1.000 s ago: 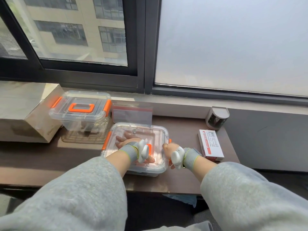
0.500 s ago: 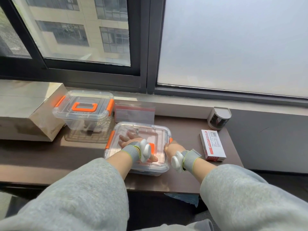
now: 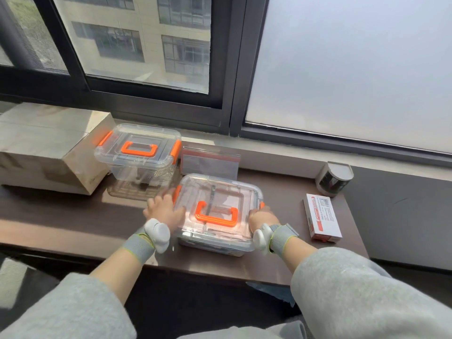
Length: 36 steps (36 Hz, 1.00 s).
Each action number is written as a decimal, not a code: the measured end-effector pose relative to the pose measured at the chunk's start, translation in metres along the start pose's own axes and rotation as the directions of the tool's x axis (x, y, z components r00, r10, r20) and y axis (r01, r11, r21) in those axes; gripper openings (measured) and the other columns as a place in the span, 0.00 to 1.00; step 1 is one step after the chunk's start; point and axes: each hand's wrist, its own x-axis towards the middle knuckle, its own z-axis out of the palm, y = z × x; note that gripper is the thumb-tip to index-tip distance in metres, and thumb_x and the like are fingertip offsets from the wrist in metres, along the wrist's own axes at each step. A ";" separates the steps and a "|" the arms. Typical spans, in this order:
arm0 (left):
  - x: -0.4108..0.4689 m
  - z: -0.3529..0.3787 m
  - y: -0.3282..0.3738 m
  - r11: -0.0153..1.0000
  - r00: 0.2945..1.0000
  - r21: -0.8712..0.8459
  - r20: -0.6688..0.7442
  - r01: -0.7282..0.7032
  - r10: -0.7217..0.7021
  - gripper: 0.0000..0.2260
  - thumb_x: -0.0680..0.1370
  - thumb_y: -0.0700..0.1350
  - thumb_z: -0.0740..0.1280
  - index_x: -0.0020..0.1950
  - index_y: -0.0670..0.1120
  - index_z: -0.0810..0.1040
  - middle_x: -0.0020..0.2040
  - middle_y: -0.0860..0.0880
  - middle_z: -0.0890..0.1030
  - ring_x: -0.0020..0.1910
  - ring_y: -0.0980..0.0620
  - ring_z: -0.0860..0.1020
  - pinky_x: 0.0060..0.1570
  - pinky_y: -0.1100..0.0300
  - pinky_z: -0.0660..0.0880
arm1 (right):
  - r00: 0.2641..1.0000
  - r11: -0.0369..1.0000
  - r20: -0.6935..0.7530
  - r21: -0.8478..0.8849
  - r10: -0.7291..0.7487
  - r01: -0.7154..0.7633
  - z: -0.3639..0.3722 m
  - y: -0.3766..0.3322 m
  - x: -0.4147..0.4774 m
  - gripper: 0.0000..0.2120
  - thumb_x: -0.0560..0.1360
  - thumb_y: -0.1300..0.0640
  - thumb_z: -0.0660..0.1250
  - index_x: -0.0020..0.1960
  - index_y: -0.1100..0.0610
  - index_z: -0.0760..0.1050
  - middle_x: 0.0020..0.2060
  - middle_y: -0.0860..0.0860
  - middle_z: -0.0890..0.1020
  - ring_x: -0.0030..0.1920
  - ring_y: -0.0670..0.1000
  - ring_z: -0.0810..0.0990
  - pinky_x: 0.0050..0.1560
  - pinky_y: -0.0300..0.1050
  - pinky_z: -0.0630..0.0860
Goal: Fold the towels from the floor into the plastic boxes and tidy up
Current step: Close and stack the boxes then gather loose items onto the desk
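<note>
Your near box [image 3: 220, 192] stands on the dark ledge [image 3: 73, 216] under the window, with its lid on and the orange handle [image 3: 216, 217] lying flat. Your right hand [image 3: 263, 216] curls over its right edge, at the latch. Your left hand [image 3: 162, 211] is at the left latch but blurred, so I cannot tell if it grips. The second box [image 3: 138, 152] stands closed behind on the left. A red and white carton [image 3: 322, 218] lies on the right.

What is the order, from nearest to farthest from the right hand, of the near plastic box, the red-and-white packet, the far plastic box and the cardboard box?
1. The near plastic box: the right hand holds its right edge.
2. The packet: just right of that hand.
3. The far plastic box: back left.
4. The cardboard box: far left.
</note>
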 end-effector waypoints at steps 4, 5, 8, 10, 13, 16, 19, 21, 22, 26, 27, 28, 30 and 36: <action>-0.008 0.004 -0.022 0.915 0.969 -0.380 0.241 0.138 -0.046 0.16 0.78 0.56 0.61 0.49 0.42 0.74 0.51 0.43 0.77 0.46 0.46 0.76 0.49 0.56 0.70 | 0.994 0.991 -0.075 0.116 0.077 -0.068 0.006 -0.006 -0.002 0.18 0.80 0.58 0.50 0.66 0.63 0.67 0.63 0.61 0.70 0.61 0.61 0.74 0.54 0.45 0.70; -0.009 0.001 -0.024 0.905 0.966 -0.404 0.258 0.134 -0.028 0.14 0.78 0.55 0.61 0.44 0.44 0.72 0.47 0.44 0.77 0.42 0.47 0.75 0.46 0.58 0.69 | 0.990 0.986 -0.101 0.145 0.102 -0.087 0.008 -0.007 -0.001 0.17 0.80 0.57 0.50 0.65 0.63 0.67 0.62 0.60 0.71 0.61 0.60 0.74 0.50 0.44 0.68; -0.007 -0.004 -0.021 0.895 0.956 -0.427 0.293 0.131 0.000 0.14 0.78 0.54 0.62 0.43 0.43 0.72 0.42 0.45 0.78 0.39 0.47 0.76 0.42 0.58 0.72 | 0.982 0.964 -0.111 0.238 0.151 -0.122 0.008 -0.004 0.004 0.18 0.81 0.52 0.48 0.62 0.62 0.67 0.58 0.59 0.75 0.57 0.59 0.76 0.47 0.43 0.65; -0.004 -0.009 -0.020 0.888 0.947 -0.437 0.323 0.144 0.005 0.13 0.77 0.52 0.62 0.44 0.42 0.74 0.40 0.44 0.78 0.37 0.46 0.77 0.40 0.58 0.74 | 0.977 0.961 -0.146 0.252 0.157 -0.117 0.009 -0.002 0.006 0.19 0.81 0.50 0.48 0.61 0.62 0.67 0.56 0.60 0.76 0.56 0.59 0.76 0.46 0.43 0.65; -0.004 -0.015 -0.021 0.867 0.938 -0.473 0.346 0.156 0.019 0.11 0.77 0.50 0.62 0.38 0.44 0.72 0.36 0.46 0.76 0.33 0.49 0.75 0.32 0.62 0.72 | 0.966 0.965 -0.197 0.231 0.168 -0.120 0.008 -0.002 0.004 0.21 0.81 0.47 0.48 0.59 0.62 0.69 0.56 0.60 0.78 0.56 0.60 0.77 0.47 0.44 0.66; -0.002 -0.022 -0.015 0.845 0.938 -0.519 0.341 0.129 0.066 0.10 0.76 0.48 0.64 0.36 0.45 0.72 0.36 0.46 0.75 0.35 0.47 0.74 0.34 0.61 0.72 | 0.960 0.975 -0.228 0.186 0.160 -0.119 0.002 0.001 0.006 0.22 0.81 0.47 0.48 0.58 0.63 0.71 0.55 0.61 0.78 0.54 0.61 0.77 0.49 0.46 0.69; 0.003 -0.041 -0.011 0.858 0.943 -0.510 0.311 0.061 0.118 0.11 0.75 0.49 0.65 0.45 0.41 0.74 0.43 0.43 0.77 0.41 0.45 0.78 0.45 0.53 0.79 | 0.948 0.977 -0.276 0.180 0.160 -0.113 -0.006 -0.010 0.008 0.23 0.81 0.48 0.47 0.58 0.63 0.72 0.54 0.61 0.78 0.54 0.61 0.77 0.49 0.47 0.70; 0.007 -0.055 -0.007 0.876 0.949 -0.482 0.281 0.008 0.146 0.17 0.76 0.50 0.64 0.55 0.37 0.74 0.50 0.41 0.79 0.48 0.42 0.81 0.52 0.47 0.79 | 0.936 0.972 -0.299 0.193 0.186 -0.131 -0.016 -0.021 0.009 0.23 0.81 0.48 0.47 0.59 0.63 0.72 0.55 0.61 0.78 0.55 0.61 0.77 0.50 0.48 0.70; 0.009 -0.063 -0.006 0.879 0.953 -0.476 0.256 -0.023 0.163 0.18 0.76 0.50 0.64 0.57 0.38 0.73 0.52 0.40 0.80 0.50 0.42 0.81 0.53 0.46 0.78 | 0.931 0.970 -0.308 0.200 0.196 -0.138 -0.021 -0.028 0.010 0.23 0.81 0.48 0.47 0.59 0.63 0.72 0.55 0.61 0.78 0.55 0.61 0.77 0.51 0.48 0.70; 0.022 -0.103 -0.006 0.844 0.961 -0.521 0.144 -0.129 0.236 0.13 0.76 0.51 0.64 0.52 0.43 0.76 0.46 0.46 0.81 0.47 0.45 0.81 0.51 0.53 0.79 | 0.904 0.971 -0.390 0.222 0.172 -0.089 -0.047 -0.056 0.011 0.24 0.80 0.47 0.47 0.56 0.62 0.74 0.52 0.60 0.79 0.50 0.59 0.77 0.47 0.45 0.68; 0.026 -0.114 -0.007 0.823 0.962 -0.553 0.132 -0.129 0.239 0.12 0.76 0.52 0.65 0.51 0.44 0.76 0.45 0.47 0.81 0.46 0.46 0.81 0.48 0.54 0.80 | 0.898 0.973 -0.415 0.223 0.147 -0.056 -0.053 -0.065 0.011 0.24 0.79 0.47 0.47 0.53 0.61 0.75 0.50 0.59 0.80 0.46 0.59 0.75 0.45 0.44 0.68; 0.030 -0.127 -0.009 0.804 0.963 -0.582 0.128 -0.120 0.236 0.11 0.76 0.52 0.65 0.50 0.45 0.75 0.45 0.47 0.81 0.44 0.48 0.81 0.43 0.56 0.80 | 0.892 0.974 -0.436 0.224 0.118 -0.019 -0.061 -0.076 0.011 0.23 0.79 0.47 0.47 0.50 0.61 0.75 0.48 0.59 0.80 0.44 0.58 0.74 0.44 0.44 0.67; 0.039 -0.149 -0.011 0.758 0.969 -0.646 0.119 -0.090 0.216 0.10 0.75 0.51 0.67 0.48 0.44 0.76 0.45 0.47 0.80 0.42 0.49 0.80 0.40 0.58 0.80 | 0.884 0.970 -0.460 0.240 0.082 0.035 -0.073 -0.095 0.010 0.21 0.79 0.48 0.48 0.42 0.59 0.73 0.45 0.58 0.79 0.42 0.58 0.73 0.43 0.44 0.67; 0.072 -0.210 -0.046 0.510 0.990 -0.858 0.112 0.050 0.091 0.08 0.75 0.45 0.68 0.49 0.41 0.75 0.41 0.45 0.76 0.35 0.50 0.77 0.37 0.58 0.79 | 0.876 0.970 -0.481 0.191 -0.043 0.152 -0.096 -0.179 0.013 0.23 0.80 0.46 0.49 0.53 0.60 0.77 0.50 0.60 0.80 0.46 0.59 0.77 0.46 0.46 0.69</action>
